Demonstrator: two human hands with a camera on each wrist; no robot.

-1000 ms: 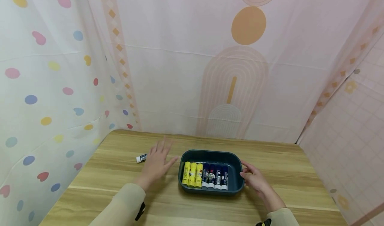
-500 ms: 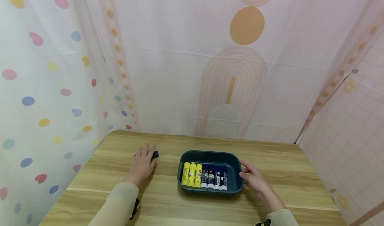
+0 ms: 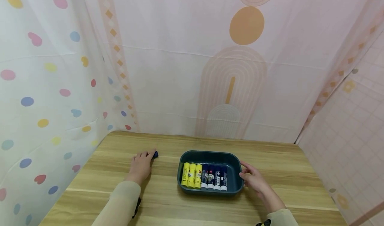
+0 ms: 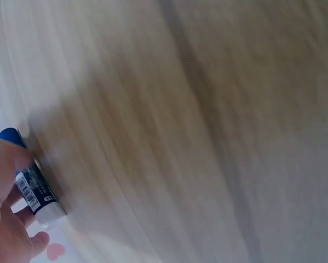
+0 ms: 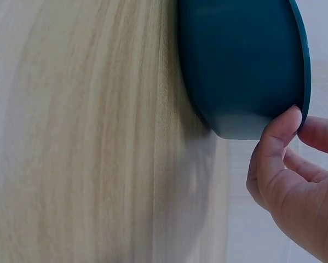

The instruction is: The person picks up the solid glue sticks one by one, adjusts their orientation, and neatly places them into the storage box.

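Near the back left of the table, my left hand [image 3: 142,166] grips a dark blue glue stick [image 4: 36,189] with a white end and a barcode label. Only its blue tip shows past the fingers in the head view; the left wrist view shows thumb and fingers on either side of it. A dark teal tray [image 3: 213,192] stands mid-table, and my right hand [image 3: 255,178] pinches its right rim between thumb and fingers. In its left part lie yellow glue sticks [image 3: 192,176]; beside them are several dark blue glue sticks [image 3: 217,177] with white ends.
The wooden table [image 3: 168,206] ends at the back against a pale patterned curtain [image 3: 168,86]. Another curtain with coloured dots [image 3: 45,86] hangs along the left, and a checked one [image 3: 354,136] along the right.
My left hand has moved left from beside the tray to the loose glue stick, and its fingers have closed round it. The right hand keeps its hold on the tray.
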